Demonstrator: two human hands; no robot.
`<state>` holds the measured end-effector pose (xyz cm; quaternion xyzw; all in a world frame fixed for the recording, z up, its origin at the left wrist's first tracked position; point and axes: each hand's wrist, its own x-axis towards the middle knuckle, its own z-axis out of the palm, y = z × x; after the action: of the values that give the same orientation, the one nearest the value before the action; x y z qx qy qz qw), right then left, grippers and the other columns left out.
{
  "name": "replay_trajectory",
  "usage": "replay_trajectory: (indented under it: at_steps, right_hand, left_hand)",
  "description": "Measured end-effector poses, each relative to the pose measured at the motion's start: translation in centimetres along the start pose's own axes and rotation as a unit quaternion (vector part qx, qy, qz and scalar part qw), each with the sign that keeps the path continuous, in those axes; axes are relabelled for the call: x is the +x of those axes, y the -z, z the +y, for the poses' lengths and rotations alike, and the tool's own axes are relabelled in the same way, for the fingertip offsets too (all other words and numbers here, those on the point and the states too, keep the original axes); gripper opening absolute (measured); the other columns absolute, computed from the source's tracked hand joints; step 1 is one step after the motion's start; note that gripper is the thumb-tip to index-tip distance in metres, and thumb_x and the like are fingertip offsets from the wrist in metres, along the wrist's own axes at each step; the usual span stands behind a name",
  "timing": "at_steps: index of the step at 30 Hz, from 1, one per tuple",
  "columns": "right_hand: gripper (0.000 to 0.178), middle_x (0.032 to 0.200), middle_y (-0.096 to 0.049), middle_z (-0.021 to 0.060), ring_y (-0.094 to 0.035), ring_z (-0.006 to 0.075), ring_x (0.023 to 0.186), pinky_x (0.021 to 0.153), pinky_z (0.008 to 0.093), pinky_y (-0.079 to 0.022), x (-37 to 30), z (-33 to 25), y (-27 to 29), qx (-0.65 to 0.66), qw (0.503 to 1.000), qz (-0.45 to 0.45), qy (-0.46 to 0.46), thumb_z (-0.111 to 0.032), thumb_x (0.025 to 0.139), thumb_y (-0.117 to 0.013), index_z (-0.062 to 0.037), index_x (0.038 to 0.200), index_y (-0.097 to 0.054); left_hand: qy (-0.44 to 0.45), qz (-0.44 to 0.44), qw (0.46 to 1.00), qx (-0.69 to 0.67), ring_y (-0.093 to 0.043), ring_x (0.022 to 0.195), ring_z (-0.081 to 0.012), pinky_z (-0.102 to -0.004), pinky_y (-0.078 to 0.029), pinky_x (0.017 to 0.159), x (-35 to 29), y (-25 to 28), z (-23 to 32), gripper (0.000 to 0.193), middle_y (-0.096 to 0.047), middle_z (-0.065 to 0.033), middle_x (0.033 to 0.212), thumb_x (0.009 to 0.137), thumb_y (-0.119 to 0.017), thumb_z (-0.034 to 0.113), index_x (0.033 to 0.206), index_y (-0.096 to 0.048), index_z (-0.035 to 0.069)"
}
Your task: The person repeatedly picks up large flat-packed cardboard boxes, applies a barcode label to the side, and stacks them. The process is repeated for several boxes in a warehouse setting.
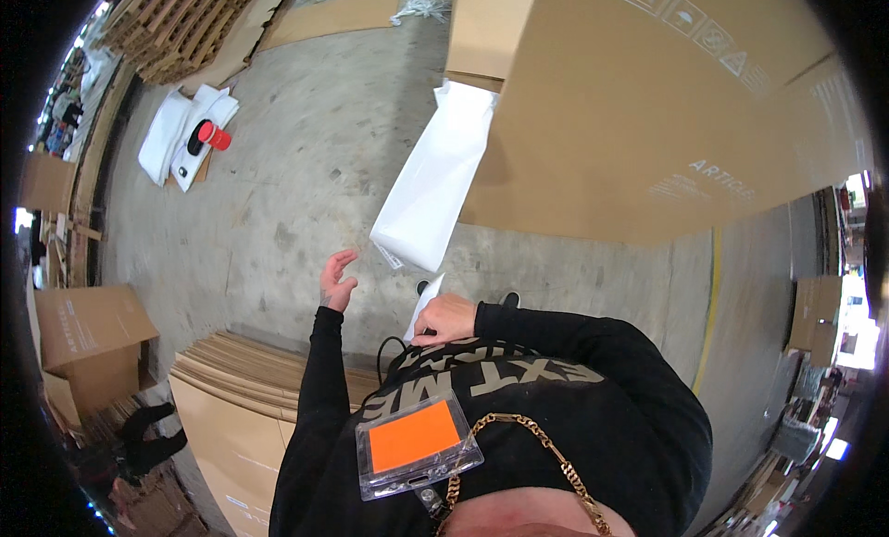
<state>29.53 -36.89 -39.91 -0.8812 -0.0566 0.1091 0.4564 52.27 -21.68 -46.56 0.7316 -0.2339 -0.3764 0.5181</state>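
Note:
My right hand point(447, 320) is closed at the front of my body, gripping a narrow white sheet point(421, 307) whose upper end sticks out past the fingers. Its material is hard to make out. Out to the left, my left hand point(339, 280) is raised with fingers and thumb apart and nothing in it. Beyond both hands, a long white wrapped piece point(433, 176) slants beside a large brown cardboard box point(593, 139); neither hand touches it. A thin black cord point(381, 352) loops near my right hand.
Flattened cardboard point(241, 380) is stacked close on my left. An opened carton point(97, 329) stands farther left. White padding point(167, 134) with a red cup point(215, 135) lies on the concrete floor point(287, 148). Stacked brown cardboard pieces point(176, 23) are at the far left. A yellow line point(711, 296) runs at right.

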Motion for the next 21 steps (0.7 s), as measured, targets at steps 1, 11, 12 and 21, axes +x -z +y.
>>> replay_trajectory:
  at_steps: [1, 11, 12, 21]
  right_hand:
    - [0.031, 0.066, -0.063, 0.0128, -0.059, 0.0326, 0.061, 0.054, 0.0400, -0.045, -0.6, 0.0, 0.1, 0.022, 1.000, -0.004, 0.010, -0.038, 0.082, -0.062, -0.0092, 0.079, -0.071]
    - [0.034, 0.060, -0.059, -0.0018, -0.042, 0.0077, 0.048, 0.046, 0.0255, -0.036, -14.7, 2.5, 7.3, 0.368, 0.853, 0.345, -0.131, -0.038, 0.092, -0.057, -0.0072, 0.087, -0.072]
    - [0.035, 0.061, -0.058, -0.0028, -0.041, 0.0064, 0.049, 0.046, 0.0245, -0.036, -17.3, 2.1, 9.2, 0.415, 0.832, 0.337, -0.147, -0.038, 0.092, -0.057, -0.0064, 0.088, -0.072]
    - [0.038, 0.057, -0.052, -0.0045, -0.040, 0.0046, 0.048, 0.045, 0.0218, -0.035, -38.6, -1.4, 11.2, 0.282, 0.819, 0.483, -0.132, -0.042, 0.090, -0.058, -0.0086, 0.083, -0.074]
  left_hand:
    - [-0.005, 0.019, 1.000, 0.006, -0.049, 0.123, -0.0220, -0.0435, -0.030, 0.104, -0.2, 0.0, -0.3, 0.059, -0.058, -0.0088, 0.124, 0.063, -0.053, -0.002, 0.122, -0.051, 0.007]
    - [-0.199, -0.016, 0.970, 0.142, -0.046, 0.126, -0.0296, -0.0494, -0.030, 0.105, -1.2, -12.0, 10.1, 0.031, -0.058, -0.0097, 0.123, 0.072, -0.065, 0.007, 0.103, -0.063, 0.009]
    - [-0.261, -0.056, 0.952, 0.153, -0.044, 0.127, -0.0313, -0.0502, -0.030, 0.105, -1.5, -14.4, 12.6, 0.027, -0.058, -0.0100, 0.122, 0.073, -0.066, 0.009, 0.100, -0.064, 0.009]
    - [-0.568, -0.248, 0.695, 0.364, -0.034, 0.134, -0.0341, -0.0612, -0.014, 0.109, -10.4, -39.5, 29.3, 0.019, -0.054, -0.0083, 0.116, 0.068, -0.076, 0.019, 0.077, -0.061, 0.011]
